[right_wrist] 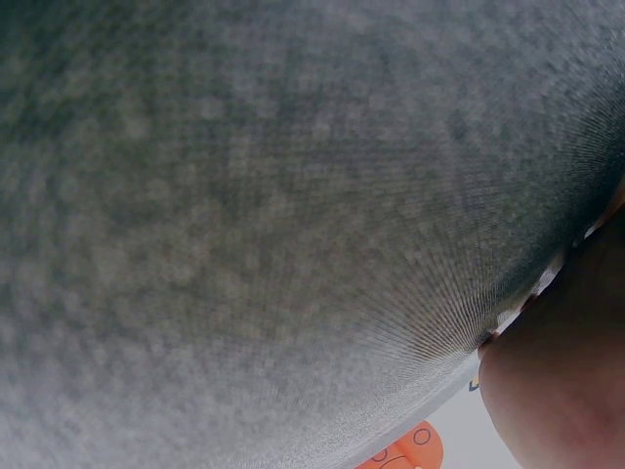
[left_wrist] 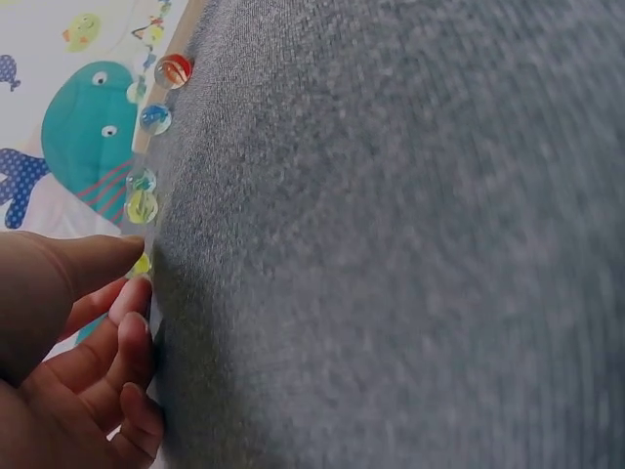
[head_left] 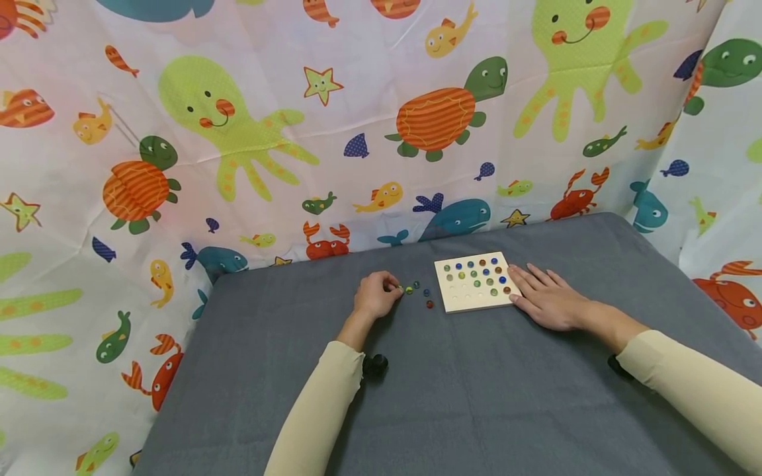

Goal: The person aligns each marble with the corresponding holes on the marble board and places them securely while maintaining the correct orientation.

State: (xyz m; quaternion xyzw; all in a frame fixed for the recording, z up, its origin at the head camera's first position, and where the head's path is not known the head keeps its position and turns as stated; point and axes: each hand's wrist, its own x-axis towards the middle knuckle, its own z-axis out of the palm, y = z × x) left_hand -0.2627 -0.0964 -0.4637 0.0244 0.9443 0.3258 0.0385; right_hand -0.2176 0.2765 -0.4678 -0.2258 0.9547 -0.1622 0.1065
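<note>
My left hand (head_left: pixel 375 295) pinches a yellow-green glass marble (left_wrist: pixel 143 264) between thumb and fingertips, low over the grey cloth. Just right of it lie a second yellow-green marble (head_left: pixel 409 290), a teal one (head_left: pixel 417 285), a blue one (head_left: pixel 426 292) and a red one (head_left: pixel 430 304). Farther right is a pale wooden board (head_left: pixel 470 303) with rows of hollows. Marbles sit in its upper rows and to the lower right; several hollows at its lower left hold none. My right hand (head_left: pixel 550 301) lies flat with straight fingers, its fingertips touching the board's right edge.
Grey cloth (head_left: pixel 464 396) covers the table. Behind it hangs a white curtain (head_left: pixel 357 99) printed with sea animals, which also runs along the left and right sides. A black wrist device (head_left: pixel 376 365) sits under the left sleeve's cuff.
</note>
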